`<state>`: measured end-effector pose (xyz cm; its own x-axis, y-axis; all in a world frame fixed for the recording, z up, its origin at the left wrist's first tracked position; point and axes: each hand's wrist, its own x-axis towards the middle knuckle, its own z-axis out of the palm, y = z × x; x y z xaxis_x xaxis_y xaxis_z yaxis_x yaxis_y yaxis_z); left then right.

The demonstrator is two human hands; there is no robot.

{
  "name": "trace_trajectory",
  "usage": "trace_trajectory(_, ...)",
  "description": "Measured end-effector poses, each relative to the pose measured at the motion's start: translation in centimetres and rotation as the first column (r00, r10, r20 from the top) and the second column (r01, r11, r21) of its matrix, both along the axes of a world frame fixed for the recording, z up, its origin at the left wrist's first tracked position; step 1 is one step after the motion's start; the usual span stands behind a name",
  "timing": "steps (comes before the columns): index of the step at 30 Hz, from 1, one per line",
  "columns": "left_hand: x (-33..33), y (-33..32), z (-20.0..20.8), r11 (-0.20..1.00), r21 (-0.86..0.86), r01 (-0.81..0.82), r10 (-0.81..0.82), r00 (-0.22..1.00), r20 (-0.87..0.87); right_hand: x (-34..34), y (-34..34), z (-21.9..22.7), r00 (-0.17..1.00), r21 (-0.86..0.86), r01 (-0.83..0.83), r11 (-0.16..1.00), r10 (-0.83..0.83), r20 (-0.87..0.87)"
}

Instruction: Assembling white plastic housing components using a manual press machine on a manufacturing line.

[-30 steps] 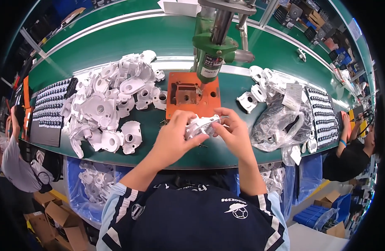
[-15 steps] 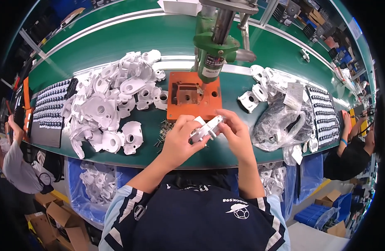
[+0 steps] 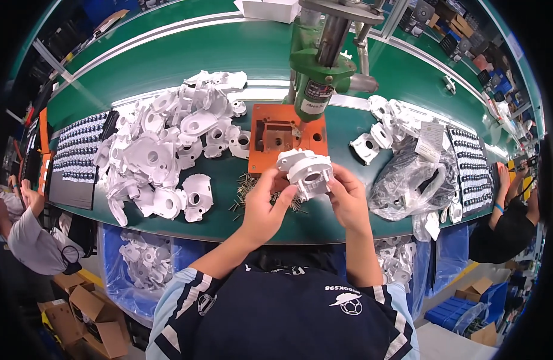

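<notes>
Between my two hands I hold a white plastic housing [image 3: 311, 170] with a round hole, tilted so that its ring faces me. My left hand [image 3: 269, 201] grips its left side, thumb in front. My right hand [image 3: 348, 195] pinches its right edge. Just beyond the housing is the orange fixture block [image 3: 267, 160] of a green press [image 3: 317, 81], whose head hangs above the block. Under and beside my left hand, small metal pins [image 3: 243, 191] lie scattered on the green table; some are hidden by the hand.
A large heap of white housings [image 3: 150, 156] covers the table to the left, with a tray of small dark parts [image 3: 78, 150] beyond it. On the right are more housings [image 3: 365, 147], a clear plastic bag [image 3: 402, 186] and another tray [image 3: 468, 165]. Blue lined bins [image 3: 111, 270] stand below; people work at both sides.
The white housing has been turned from edge-on so its round hole shows, and both hands have shifted with it. The whole view has moved slightly.
</notes>
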<state>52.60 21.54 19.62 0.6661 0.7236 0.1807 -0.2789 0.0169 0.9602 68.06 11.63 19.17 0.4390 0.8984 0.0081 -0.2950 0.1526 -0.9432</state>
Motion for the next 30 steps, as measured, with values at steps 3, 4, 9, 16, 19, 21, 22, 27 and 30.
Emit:
trace_trajectory(3, 0.3, -0.3, 0.3, 0.813, 0.542, -0.211, 0.305, 0.948, -0.089, -1.4, 0.9, 0.5, 0.999, 0.056, 0.031, 0.998, -0.033, 0.041)
trace_trajectory(4, 0.5, -0.1, 0.3, 0.815, 0.541, -0.208, 0.301, 0.949, -0.089, -1.6, 1.0, 0.8, 0.995, 0.088, 0.006, 0.996, -0.015, 0.104)
trace_trajectory(9, 0.5, -0.8, 0.7, 0.81, 0.563, -0.162, 0.276, 0.953, -0.123, -1.6, 0.5, 0.5, 0.989, 0.081, -0.018, 0.997, 0.006, 0.145)
trace_trajectory(16, 0.6, 1.4, 2.7, 0.731, 0.682, -0.039, 0.144, 0.985, -0.098, 0.9, -0.5, 0.0, 0.997, 0.024, -0.057, 0.998, 0.055, 0.057)
trace_trajectory(19, 1.3, 4.0, 3.2, 0.489, 0.872, -0.019, 0.228, 0.968, -0.106, 3.1, -1.4, 0.5, 0.975, -0.017, 0.176, 0.984, -0.172, 0.144)
trace_trajectory(21, 1.9, 5.6, 3.2, 0.259, 0.965, 0.036, 0.351, 0.927, -0.128, 5.4, -3.0, 0.0, 0.936, -0.023, 0.28, 0.96, -0.268, 0.23)
trace_trajectory(22, 2.4, 6.5, 2.5, 0.168, 0.984, 0.055, 0.393, 0.912, -0.118, 6.6, -3.6, -0.2, 0.926, -0.017, 0.3, 0.954, -0.287, 0.247)
trace_trajectory(27, 5.3, 7.8, -0.6, 0.044, 0.999, 0.03, 0.425, 0.904, -0.046, 11.3, -7.2, -0.6, 0.597, -0.023, 0.694, 0.72, -0.557, 0.577)
trace_trajectory(30, 6.1, 7.5, -1.5, 0.05, 0.994, 0.097, 0.481, 0.87, -0.109, 14.2, -10.8, -1.7, 0.164, 0.023, 0.917, 0.399, -0.429, 0.888)
